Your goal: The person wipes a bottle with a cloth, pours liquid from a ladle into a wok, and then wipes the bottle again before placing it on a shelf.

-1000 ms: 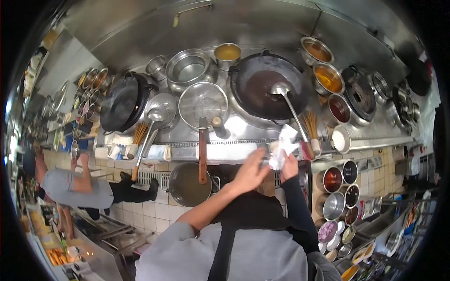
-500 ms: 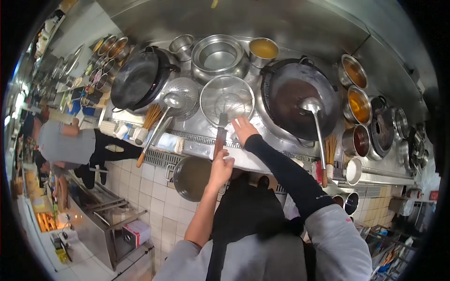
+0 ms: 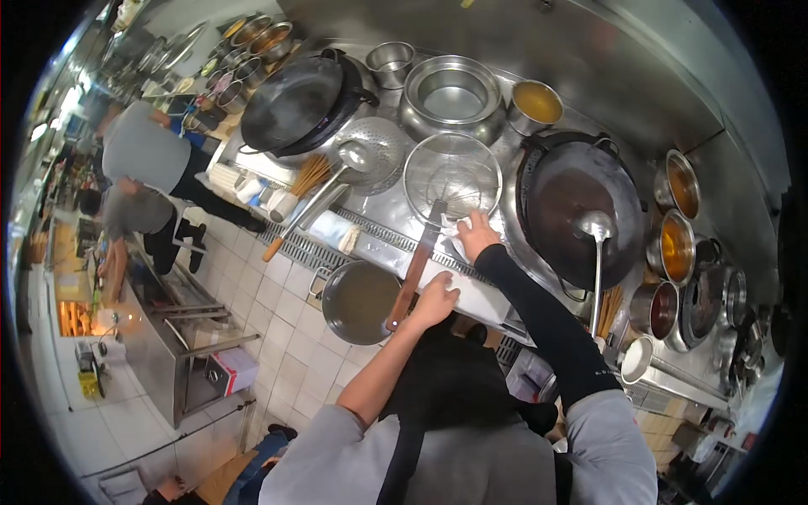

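A round wire-mesh strainer (image 3: 453, 172) rests on the steel counter, its long wooden handle (image 3: 412, 282) pointing down toward me over the front edge. My left hand (image 3: 433, 300) is beside the lower handle, loosely curled with the thumb apart; I see nothing in it. Just right of where the strainer's handle begins, my right hand (image 3: 478, 236) presses a white cloth (image 3: 455, 242) on the counter edge. Right of that hand, a ladle (image 3: 598, 231) leans in a large dark wok (image 3: 560, 189). A perforated skimmer (image 3: 379, 143) lies left of the strainer under another ladle (image 3: 353, 155).
Nested steel pots (image 3: 450, 71) and a pot of yellow liquid (image 3: 537, 104) stand behind. A second wok (image 3: 290, 101) is at left. Sauce pots (image 3: 676, 244) line the right. A large pot (image 3: 362, 303) is below the counter edge. Two people (image 3: 147, 151) are at left.
The view has shifted, so the counter sits further right and tilts. My left hand now lies beside the strainer handle, whose full length shows. White cloth now shows under my right hand.
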Motion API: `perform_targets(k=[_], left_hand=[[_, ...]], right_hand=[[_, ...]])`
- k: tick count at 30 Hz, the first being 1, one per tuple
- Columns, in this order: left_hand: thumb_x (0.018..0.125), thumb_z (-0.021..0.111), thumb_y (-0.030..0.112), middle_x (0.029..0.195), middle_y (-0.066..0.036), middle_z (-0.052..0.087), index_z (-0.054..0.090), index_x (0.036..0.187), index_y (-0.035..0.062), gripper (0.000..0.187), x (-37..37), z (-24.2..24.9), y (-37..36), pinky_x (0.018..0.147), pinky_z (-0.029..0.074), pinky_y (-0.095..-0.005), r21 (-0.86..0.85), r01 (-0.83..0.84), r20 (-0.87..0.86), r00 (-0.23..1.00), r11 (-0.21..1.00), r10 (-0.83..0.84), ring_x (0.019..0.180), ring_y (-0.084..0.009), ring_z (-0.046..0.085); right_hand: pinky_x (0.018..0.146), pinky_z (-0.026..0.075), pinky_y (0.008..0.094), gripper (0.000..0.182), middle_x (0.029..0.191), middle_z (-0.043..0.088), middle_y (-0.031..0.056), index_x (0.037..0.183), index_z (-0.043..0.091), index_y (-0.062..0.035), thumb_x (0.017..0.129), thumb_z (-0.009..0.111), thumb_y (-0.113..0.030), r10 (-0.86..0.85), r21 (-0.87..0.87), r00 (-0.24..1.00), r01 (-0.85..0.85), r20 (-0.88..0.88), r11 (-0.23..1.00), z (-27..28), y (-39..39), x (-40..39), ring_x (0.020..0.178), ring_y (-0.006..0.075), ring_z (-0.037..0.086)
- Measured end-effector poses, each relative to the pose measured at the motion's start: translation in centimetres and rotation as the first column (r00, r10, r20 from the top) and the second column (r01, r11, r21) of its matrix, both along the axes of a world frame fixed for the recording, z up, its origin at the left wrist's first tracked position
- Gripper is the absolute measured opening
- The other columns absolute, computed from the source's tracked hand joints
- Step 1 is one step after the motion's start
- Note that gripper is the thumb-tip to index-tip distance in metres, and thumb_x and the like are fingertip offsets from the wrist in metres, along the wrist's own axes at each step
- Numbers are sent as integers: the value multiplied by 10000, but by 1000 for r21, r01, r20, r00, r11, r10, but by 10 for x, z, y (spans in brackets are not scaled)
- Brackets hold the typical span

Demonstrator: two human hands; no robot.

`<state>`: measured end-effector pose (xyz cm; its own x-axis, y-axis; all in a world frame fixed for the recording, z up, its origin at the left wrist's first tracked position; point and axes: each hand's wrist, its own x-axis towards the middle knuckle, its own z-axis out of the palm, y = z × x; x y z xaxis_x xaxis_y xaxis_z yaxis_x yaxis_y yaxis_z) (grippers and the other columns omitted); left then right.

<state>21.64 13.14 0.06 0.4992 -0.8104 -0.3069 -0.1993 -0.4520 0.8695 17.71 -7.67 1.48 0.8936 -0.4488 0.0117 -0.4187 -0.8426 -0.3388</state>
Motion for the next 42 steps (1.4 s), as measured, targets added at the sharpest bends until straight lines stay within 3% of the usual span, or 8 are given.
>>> perform_targets(k=[4, 10, 13, 16, 23, 29, 38, 42], left_hand=[[921, 676, 147, 1240, -305, 677, 567, 1329, -104, 492, 10, -3, -21, 943, 548, -442, 32, 16, 1, 1000, 999, -16, 1020, -413, 716], [824, 744, 38, 980, -178, 666, 581, 1296, -71, 511, 20, -53, -59, 803, 541, -424, -99, -114, -26, 993, 988, 112, 861, -340, 681], [806, 752, 49, 1223, -339, 628, 552, 1316, -96, 567, 25, -48, -84, 987, 494, -551, -150, -83, 239, 964, 985, 118, 1110, -497, 618], [823, 746, 76, 1147, -315, 670, 624, 1228, -81, 451, 22, -37, -105, 979, 489, -554, -183, -49, 377, 919, 982, 117, 1059, -505, 621], [886, 716, 137, 999, -239, 749, 725, 1044, 9, 204, 24, 13, -131, 842, 552, -510, -466, 76, 180, 984, 882, 10, 993, -442, 709], [727, 887, 122, 1116, -191, 734, 662, 1174, 11, 512, 21, 51, -149, 879, 559, -474, -531, 43, 35, 999, 846, -29, 1042, -396, 718], [756, 904, 185, 1261, -223, 674, 453, 1461, -29, 865, 11, 110, -156, 1023, 521, -420, -490, 77, -39, 993, 868, -110, 1187, -326, 672], [778, 901, 181, 1295, -216, 669, 388, 1523, -41, 931, 16, 123, -153, 1058, 506, -391, -547, 37, -79, 992, 836, -96, 1214, -290, 657]], right_hand=[[915, 571, 501, 231, 1274, 515, 242, 1117, 651, -30, 942, 683, -178, 99, -51, 992, -96, 78, 994, -2, 2, -8, 1234, 430, 528], [902, 573, 505, 223, 1284, 517, 249, 1134, 651, -38, 954, 683, -166, 62, -27, 992, -59, 112, 998, -9, -9, -13, 1242, 433, 535], [902, 570, 507, 274, 1298, 506, 265, 1159, 637, -34, 930, 712, -165, 55, -27, 996, -53, 67, 998, -2, -14, -19, 1249, 444, 530], [918, 558, 502, 297, 1286, 517, 263, 1181, 638, -33, 927, 716, -166, 54, -25, 998, -53, 44, 998, 15, -12, -24, 1228, 442, 540], [868, 566, 482, 286, 1186, 549, 226, 1154, 647, -50, 933, 726, -214, 114, -152, 959, -76, 260, 985, 100, -25, -46, 1147, 417, 575], [588, 554, 466, 203, 961, 566, 129, 970, 631, -84, 913, 735, -249, 106, -297, 949, -14, 298, 955, 172, -40, -54, 738, 329, 672], [630, 557, 466, 185, 883, 631, 129, 878, 640, -58, 940, 706, -219, -47, -309, 849, 242, 525, 920, 246, -44, -48, 767, 352, 689], [728, 531, 438, 191, 918, 668, 174, 1009, 692, -9, 962, 717, -192, -216, -6, 607, 342, 764, 940, 326, -67, -74, 811, 379, 680]])
